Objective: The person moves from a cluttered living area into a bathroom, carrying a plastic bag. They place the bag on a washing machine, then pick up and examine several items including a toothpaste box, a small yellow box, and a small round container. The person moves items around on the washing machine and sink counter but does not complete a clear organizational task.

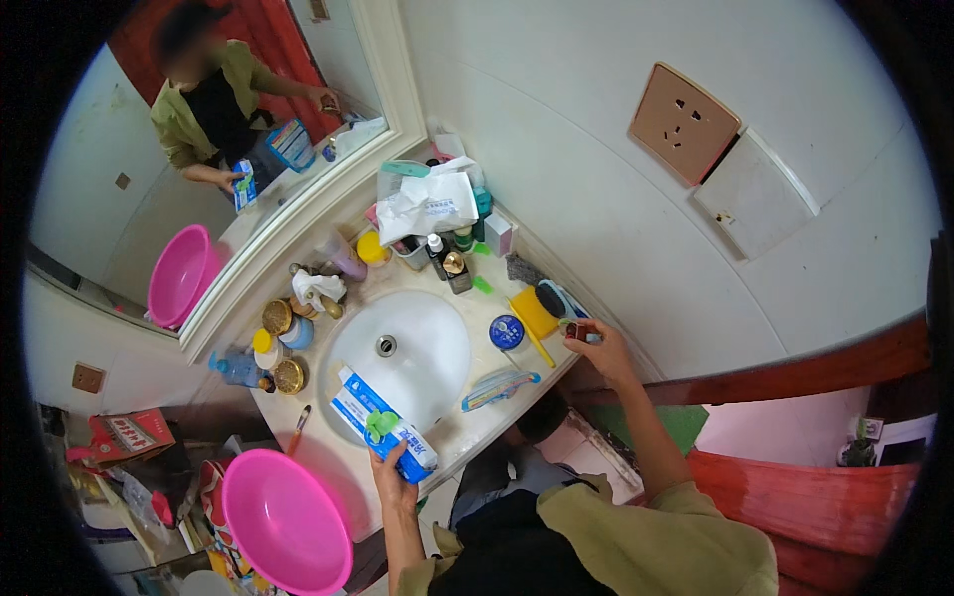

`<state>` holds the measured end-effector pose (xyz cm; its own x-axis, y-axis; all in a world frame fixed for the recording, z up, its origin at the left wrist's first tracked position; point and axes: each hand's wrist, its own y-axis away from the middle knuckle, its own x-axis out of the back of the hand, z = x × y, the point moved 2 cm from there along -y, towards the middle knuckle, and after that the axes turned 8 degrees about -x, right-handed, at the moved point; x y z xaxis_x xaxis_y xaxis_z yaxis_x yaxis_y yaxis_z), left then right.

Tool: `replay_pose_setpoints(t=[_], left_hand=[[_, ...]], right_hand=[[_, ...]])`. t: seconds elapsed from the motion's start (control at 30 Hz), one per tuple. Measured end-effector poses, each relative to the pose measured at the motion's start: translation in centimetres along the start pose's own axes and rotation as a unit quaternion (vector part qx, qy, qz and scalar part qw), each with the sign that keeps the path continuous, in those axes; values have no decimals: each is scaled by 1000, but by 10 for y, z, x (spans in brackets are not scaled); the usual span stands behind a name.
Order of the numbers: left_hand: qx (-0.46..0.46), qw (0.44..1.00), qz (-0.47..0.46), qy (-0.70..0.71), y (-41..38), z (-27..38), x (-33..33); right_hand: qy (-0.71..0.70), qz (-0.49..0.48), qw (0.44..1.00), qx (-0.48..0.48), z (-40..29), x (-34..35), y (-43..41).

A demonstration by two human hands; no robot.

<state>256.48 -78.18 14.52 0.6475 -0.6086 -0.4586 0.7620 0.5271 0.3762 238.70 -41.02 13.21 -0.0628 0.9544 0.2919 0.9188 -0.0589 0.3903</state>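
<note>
My left hand (pixel 395 477) grips the lower end of a blue and white carton (pixel 358 402), with a green clip-like item (pixel 381 425) on top, over the washbasin (pixel 440 328). On the right, my right hand (pixel 602 349) pinches a small dark red item (pixel 572 330) beside a black-bristled brush (pixel 551 299) and a yellow block-like item (pixel 534 311). Between the basin and that hand are a round blue container (pixel 506 332), a thin yellow stick (pixel 540 344) and a blue, white and orange plastic packet (pixel 499 390).
A pink plastic basin (pixel 287 521) is at the lower left, near a brush (pixel 299 430). Jars (pixel 289 376), bottles (pixel 457 273) and a white plastic bag (pixel 432 205) line the counter's back. A mirror (pixel 246 97) and a wall socket (pixel 686 123) are above.
</note>
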Motion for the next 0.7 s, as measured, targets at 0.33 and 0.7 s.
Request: replay_pose_setpoints(t=[0.33,0.7], left_hand=[[32,999,-16,-11,-1,-6,-16],[15,1000,19,-15,-1,-7,-8]], right_hand=[[394,118,903,122,33,-30,-10],[238,135,943,192,9,-38,-48]])
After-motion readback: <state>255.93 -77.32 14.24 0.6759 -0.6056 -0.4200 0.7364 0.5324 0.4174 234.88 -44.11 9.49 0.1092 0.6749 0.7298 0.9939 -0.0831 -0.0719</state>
